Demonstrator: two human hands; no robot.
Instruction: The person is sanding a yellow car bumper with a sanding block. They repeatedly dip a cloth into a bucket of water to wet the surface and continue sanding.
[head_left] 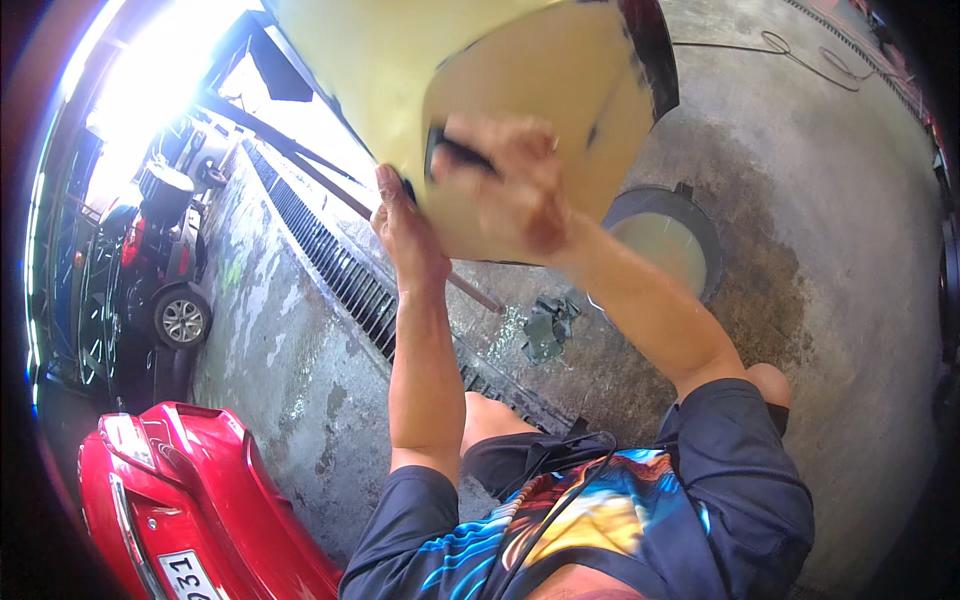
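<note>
A yellowish car body panel with dark edges and worn dark spots is in front of me, propped on a dark stand bar. My left hand grips its lower left edge, thumb up along the front face. Over the panel's lower face is my right hand, blurred by motion, its fingers bent. A dark patch shows among those fingers. It looks like a thin dark pad or sheet, but the blur hides its kind.
A black tub of cloudy liquid stands on wet concrete to the right. Grey-green scraps lie below the panel. A drain grate crosses the floor. At lower left is a red car bumper; a dark car stands beyond.
</note>
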